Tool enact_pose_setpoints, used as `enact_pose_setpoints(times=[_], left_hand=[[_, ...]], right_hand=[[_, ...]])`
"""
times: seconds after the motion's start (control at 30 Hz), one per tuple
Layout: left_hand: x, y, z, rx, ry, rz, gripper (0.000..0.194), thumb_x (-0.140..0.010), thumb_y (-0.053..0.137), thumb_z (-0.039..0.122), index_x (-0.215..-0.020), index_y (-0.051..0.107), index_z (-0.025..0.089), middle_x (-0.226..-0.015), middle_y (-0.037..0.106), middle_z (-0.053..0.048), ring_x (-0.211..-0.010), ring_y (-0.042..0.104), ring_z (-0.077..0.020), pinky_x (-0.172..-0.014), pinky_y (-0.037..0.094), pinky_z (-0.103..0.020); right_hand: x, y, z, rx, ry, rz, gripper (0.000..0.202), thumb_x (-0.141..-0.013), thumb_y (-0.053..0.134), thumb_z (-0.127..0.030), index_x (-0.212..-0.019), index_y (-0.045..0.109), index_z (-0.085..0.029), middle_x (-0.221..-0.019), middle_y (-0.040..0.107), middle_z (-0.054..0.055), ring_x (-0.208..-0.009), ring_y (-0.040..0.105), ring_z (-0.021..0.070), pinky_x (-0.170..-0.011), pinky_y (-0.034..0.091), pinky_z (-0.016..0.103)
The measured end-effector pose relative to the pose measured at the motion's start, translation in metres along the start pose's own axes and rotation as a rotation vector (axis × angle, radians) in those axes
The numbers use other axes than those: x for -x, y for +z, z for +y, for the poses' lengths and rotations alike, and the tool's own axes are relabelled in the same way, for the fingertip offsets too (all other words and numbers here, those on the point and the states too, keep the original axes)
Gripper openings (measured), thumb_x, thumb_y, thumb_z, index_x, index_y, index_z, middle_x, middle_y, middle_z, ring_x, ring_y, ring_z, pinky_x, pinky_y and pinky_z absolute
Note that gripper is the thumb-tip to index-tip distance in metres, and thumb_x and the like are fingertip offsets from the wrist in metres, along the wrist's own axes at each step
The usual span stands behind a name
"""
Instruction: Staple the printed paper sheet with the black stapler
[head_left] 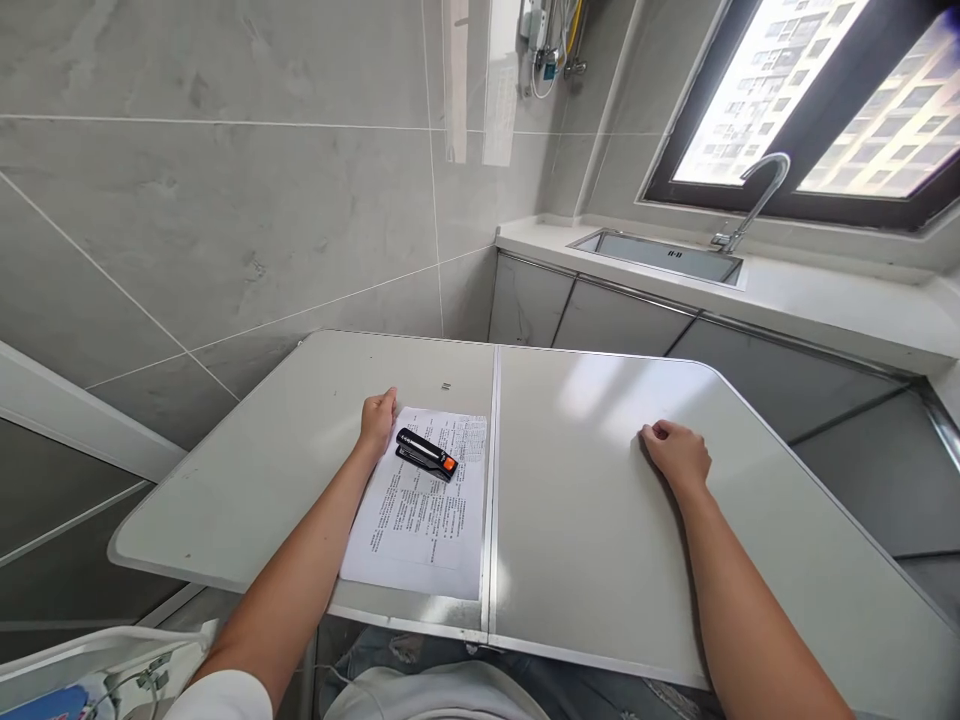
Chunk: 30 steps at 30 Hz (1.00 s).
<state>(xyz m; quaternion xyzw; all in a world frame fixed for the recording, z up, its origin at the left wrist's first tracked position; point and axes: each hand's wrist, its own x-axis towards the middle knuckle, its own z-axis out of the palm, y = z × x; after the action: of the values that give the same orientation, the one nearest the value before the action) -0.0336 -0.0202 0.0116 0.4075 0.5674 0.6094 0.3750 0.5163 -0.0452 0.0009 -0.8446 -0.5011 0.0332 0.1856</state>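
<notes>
On the left half of the white folding table [585, 560] lies a sheet of printed paper [420, 540]. A black stapler [426, 455] with an orange patch at one end rests on the paper, tilted across its upper part. My left hand [377, 420] is closed in a loose fist on the table, right beside the paper's upper left edge; I cannot tell if it touches the sheet. Well to the right, my right hand [679, 455] rests with curled fingers on the table's other half, nothing visible in it. Small staples [446, 386] lie beyond the paper.
A metal seam [491, 500] divides the table. Behind it stands a counter [817, 290] with a sink [660, 255] and a curved faucet [757, 200] below a window. Grey tiled wall [225, 220] rises on the left. A white basket [105, 660] is at lower left.
</notes>
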Motion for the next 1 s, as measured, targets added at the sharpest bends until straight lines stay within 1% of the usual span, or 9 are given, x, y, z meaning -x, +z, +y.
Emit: enact_pose_setpoints(times=[0.1, 0.17, 0.23, 0.3, 0.4, 0.73, 1.0], left_hand=[[-0.0008, 0.0001, -0.0014, -0.019, 0.010, -0.009, 0.051, -0.087, 0.063, 0.045, -0.055, 0.030, 0.023, -0.051, 0.025, 0.007, -0.044, 0.021, -0.0078, -0.043, 0.017, -0.027], [-0.0011, 0.0001, -0.0019, -0.032, 0.017, -0.013, 0.051, -0.087, 0.063, 0.045, -0.055, 0.030, 0.023, -0.051, 0.024, 0.007, -0.044, 0.020, -0.0079, -0.043, 0.017, -0.027], [-0.0012, 0.0001, -0.0019, -0.044, 0.021, -0.014, 0.051, -0.088, 0.062, 0.045, -0.054, 0.030, 0.023, -0.051, 0.024, 0.007, -0.044, 0.020, -0.0081, -0.043, 0.016, -0.027], [-0.0009, 0.0002, -0.0018, -0.057, 0.028, -0.015, 0.051, -0.089, 0.061, 0.045, -0.054, 0.030, 0.023, -0.051, 0.024, 0.007, -0.044, 0.020, -0.0083, -0.043, 0.017, -0.027], [0.0001, 0.0006, -0.0016, -0.081, 0.043, -0.018, 0.052, -0.089, 0.061, 0.044, -0.054, 0.030, 0.023, -0.051, 0.023, 0.006, -0.045, 0.020, -0.0086, -0.044, 0.017, -0.027], [0.0028, 0.0009, 0.0022, -0.131, 0.079, -0.055, 0.054, -0.090, 0.061, 0.046, -0.052, 0.031, 0.022, -0.050, 0.023, 0.006, -0.044, 0.019, -0.0088, -0.045, 0.016, -0.027], [0.0054, 0.0017, 0.0054, -0.137, 0.102, -0.079, 0.055, -0.092, 0.060, 0.047, -0.049, 0.036, 0.021, -0.046, 0.028, 0.005, -0.043, 0.025, -0.0094, -0.045, 0.020, -0.027]], right_hand=[[0.0010, 0.0007, -0.0034, -0.096, -0.012, 0.007, 0.030, -0.081, 0.054, -0.048, -0.072, 0.068, -0.022, -0.073, 0.065, 0.007, -0.067, 0.051, 0.0202, -0.062, 0.032, 0.031], [0.0026, 0.0023, -0.0059, -0.126, -0.046, -0.020, 0.033, -0.081, 0.052, -0.049, -0.065, 0.060, -0.022, -0.066, 0.060, 0.005, -0.064, 0.048, 0.0185, -0.061, 0.030, 0.031], [0.0037, 0.0047, -0.0080, -0.096, -0.112, -0.080, 0.037, -0.080, 0.051, -0.051, -0.058, 0.050, -0.022, -0.060, 0.054, 0.003, -0.062, 0.045, 0.0172, -0.060, 0.028, 0.030], [0.0035, 0.0069, -0.0088, -0.053, -0.170, -0.132, 0.040, -0.079, 0.050, -0.052, -0.055, 0.040, -0.022, -0.056, 0.049, 0.001, -0.060, 0.042, 0.0162, -0.059, 0.025, 0.030], [0.0020, 0.0086, -0.0078, -0.057, -0.189, -0.147, 0.042, -0.078, 0.050, -0.053, -0.056, 0.033, -0.022, -0.054, 0.043, 0.000, -0.059, 0.039, 0.0151, -0.058, 0.024, 0.029], [0.0018, 0.0078, -0.0069, -0.064, -0.191, -0.161, 0.041, -0.079, 0.048, -0.051, -0.058, 0.029, -0.021, -0.054, 0.038, -0.002, -0.060, 0.036, 0.0138, -0.057, 0.021, 0.028], [0.0011, 0.0080, -0.0065, -0.066, -0.189, -0.170, 0.042, -0.079, 0.048, -0.052, -0.059, 0.027, -0.022, -0.054, 0.035, -0.003, -0.059, 0.034, 0.0136, -0.058, 0.021, 0.029]])
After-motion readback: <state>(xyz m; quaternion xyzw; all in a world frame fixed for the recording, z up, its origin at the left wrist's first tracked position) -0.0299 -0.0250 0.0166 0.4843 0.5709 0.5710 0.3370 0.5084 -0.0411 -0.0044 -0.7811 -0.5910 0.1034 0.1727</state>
